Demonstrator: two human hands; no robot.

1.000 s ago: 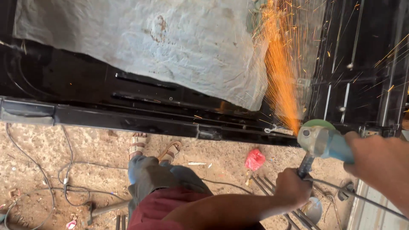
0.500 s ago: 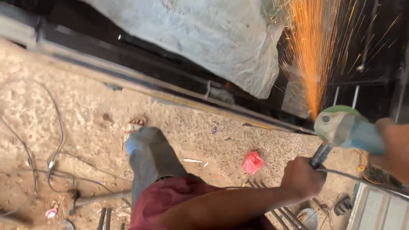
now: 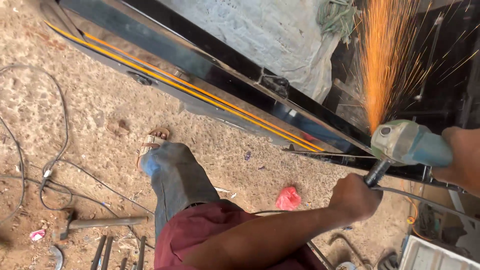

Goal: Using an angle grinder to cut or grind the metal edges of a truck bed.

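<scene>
My right hand (image 3: 462,159) grips the blue body of an angle grinder (image 3: 407,144) at the right edge of view. My left hand (image 3: 354,196) is closed around the grinder's black side handle (image 3: 376,173). The grinder's head presses against a long black metal frame (image 3: 210,75) with orange stripes, and orange sparks (image 3: 387,55) fly upward from the contact point. My leg in jeans and a sandalled foot (image 3: 152,142) stand on the sandy ground below.
A grey sheet (image 3: 270,35) lies behind the frame. Cables (image 3: 47,170) trail over the dirt at left. A hammer (image 3: 95,223) and several metal rods (image 3: 117,252) lie at bottom left. A red scrap (image 3: 288,198) sits on the ground; a white box (image 3: 435,255) at bottom right.
The view has tilted and swung left, so the frame now runs diagonally. Both hands stay on the grinder, which keeps throwing sparks.
</scene>
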